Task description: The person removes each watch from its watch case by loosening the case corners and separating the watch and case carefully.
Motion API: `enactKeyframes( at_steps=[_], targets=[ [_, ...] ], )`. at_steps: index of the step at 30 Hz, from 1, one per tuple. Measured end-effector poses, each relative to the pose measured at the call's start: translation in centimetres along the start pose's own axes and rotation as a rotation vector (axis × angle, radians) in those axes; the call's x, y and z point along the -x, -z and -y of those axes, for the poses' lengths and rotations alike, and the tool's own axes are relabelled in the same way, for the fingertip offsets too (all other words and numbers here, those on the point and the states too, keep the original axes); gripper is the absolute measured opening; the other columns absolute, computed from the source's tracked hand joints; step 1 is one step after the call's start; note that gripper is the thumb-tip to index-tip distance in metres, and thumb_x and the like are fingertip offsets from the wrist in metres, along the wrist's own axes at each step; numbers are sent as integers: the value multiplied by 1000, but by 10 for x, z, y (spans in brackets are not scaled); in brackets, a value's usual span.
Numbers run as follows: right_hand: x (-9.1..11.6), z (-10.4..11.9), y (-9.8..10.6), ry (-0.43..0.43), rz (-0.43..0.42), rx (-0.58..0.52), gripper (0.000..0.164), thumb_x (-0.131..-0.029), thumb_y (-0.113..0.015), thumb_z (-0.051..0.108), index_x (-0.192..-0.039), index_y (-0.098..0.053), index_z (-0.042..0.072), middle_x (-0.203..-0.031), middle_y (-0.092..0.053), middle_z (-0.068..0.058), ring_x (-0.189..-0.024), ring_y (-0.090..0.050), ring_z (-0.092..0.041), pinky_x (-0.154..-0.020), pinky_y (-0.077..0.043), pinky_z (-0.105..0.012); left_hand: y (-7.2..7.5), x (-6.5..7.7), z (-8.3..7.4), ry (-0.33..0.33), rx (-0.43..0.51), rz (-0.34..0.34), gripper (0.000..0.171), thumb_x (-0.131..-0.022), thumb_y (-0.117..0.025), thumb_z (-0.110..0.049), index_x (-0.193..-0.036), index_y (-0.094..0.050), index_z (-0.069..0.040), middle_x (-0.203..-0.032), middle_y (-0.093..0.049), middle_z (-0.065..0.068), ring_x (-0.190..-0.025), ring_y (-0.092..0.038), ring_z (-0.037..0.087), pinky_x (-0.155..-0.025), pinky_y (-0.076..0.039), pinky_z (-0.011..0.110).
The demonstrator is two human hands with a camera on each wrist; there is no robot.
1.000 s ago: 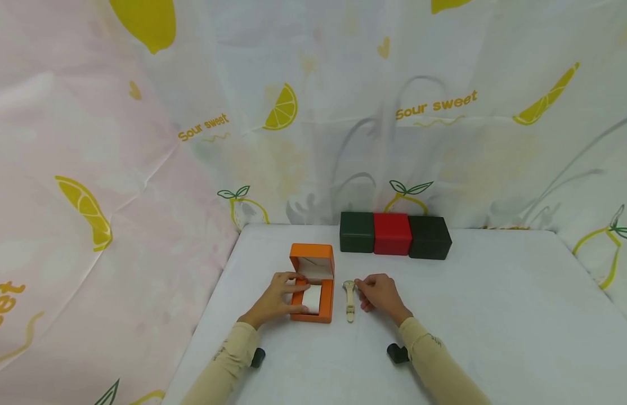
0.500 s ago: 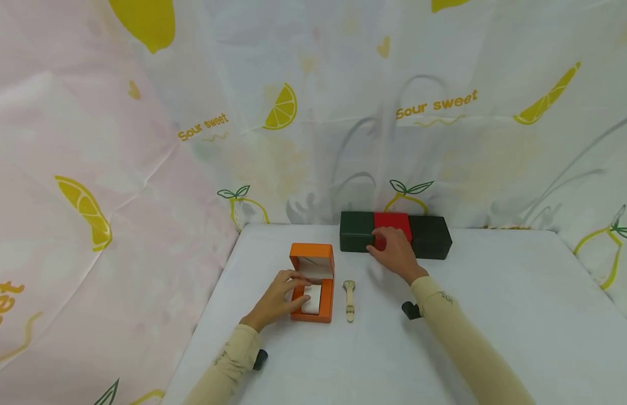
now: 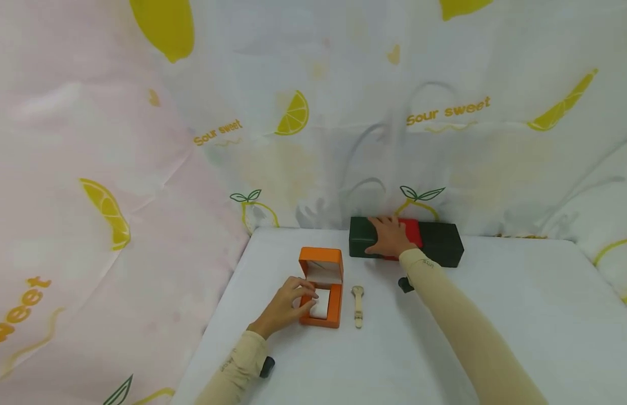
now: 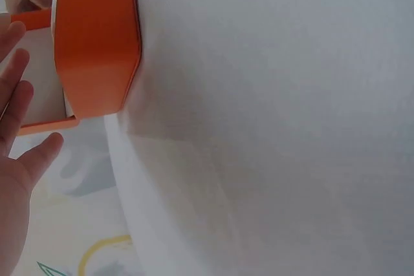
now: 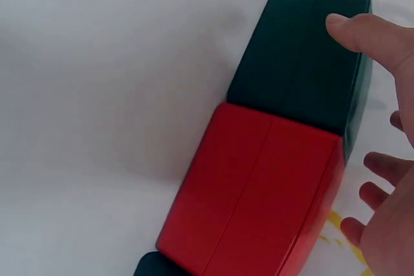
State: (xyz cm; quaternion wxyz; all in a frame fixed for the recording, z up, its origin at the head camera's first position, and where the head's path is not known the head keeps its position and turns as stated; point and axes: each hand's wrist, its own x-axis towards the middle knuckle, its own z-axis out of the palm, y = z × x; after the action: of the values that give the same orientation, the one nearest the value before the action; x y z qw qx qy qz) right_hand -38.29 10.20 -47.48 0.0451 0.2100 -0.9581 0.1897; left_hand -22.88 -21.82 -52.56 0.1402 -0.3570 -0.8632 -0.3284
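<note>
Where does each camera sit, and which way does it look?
Head: worn there, looking forward and down at the table; left grip, right grip and both sleeves show.
Left wrist: worn there, looking at the orange box; part of each grip shows.
Right wrist: worn there, looking at the red box and green box; right grip partly shows.
Head and left wrist both show the orange box.

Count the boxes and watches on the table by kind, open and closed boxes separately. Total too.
Open boxes: 1, the orange watch box
Closed boxes: 3, the green box, red box and very dark box
Watches: 1, the cream-strapped watch
Total: 5
</note>
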Motion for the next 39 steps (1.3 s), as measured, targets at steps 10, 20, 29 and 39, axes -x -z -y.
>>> enactKeyframes(
  at_steps=[10,20,29,39],
  targets=[
    [-19,-20,-13,-36,120,14,100,-70,-86,39,-150,-34,8,-151,-33,-22,-132,-21,-47,-96,-26,-68,0,18,-7,10,-10,-30,8,-86,-76,-14,-93,-75,-16,-104,-58,-11,-104,-49,9,-89,-48,30],
    [-18,-19,-14,-10,57,-2,102,-61,-93,32,-144,-41,6,-143,-41,-23,-125,-27,-48,-98,-14,-75,0,23,-10,21,19,-43,5,-88,-74,-15,-93,-74,-16,-103,-61,-9,-104,-49,9,-90,-47,30],
    [-11,-6,5,67,-29,-129,93,-62,-92,31,-135,-44,3,-133,-47,-18,-122,-33,-43,-99,-36,-57,-2,17,-13,-54,0,-59,7,-87,-74,-14,-94,-73,-17,-104,-60,-9,-104,-50,12,-90,-47,30],
    [54,9,53,137,-64,-183,91,-63,-91,40,-134,-43,9,-134,-47,-12,-121,-37,-35,-93,-43,-55,-20,-4,-34,-164,99,13,11,-89,-72,-12,-99,-71,-11,-106,-60,-3,-99,-57,11,-85,-50,24]
  ],
)
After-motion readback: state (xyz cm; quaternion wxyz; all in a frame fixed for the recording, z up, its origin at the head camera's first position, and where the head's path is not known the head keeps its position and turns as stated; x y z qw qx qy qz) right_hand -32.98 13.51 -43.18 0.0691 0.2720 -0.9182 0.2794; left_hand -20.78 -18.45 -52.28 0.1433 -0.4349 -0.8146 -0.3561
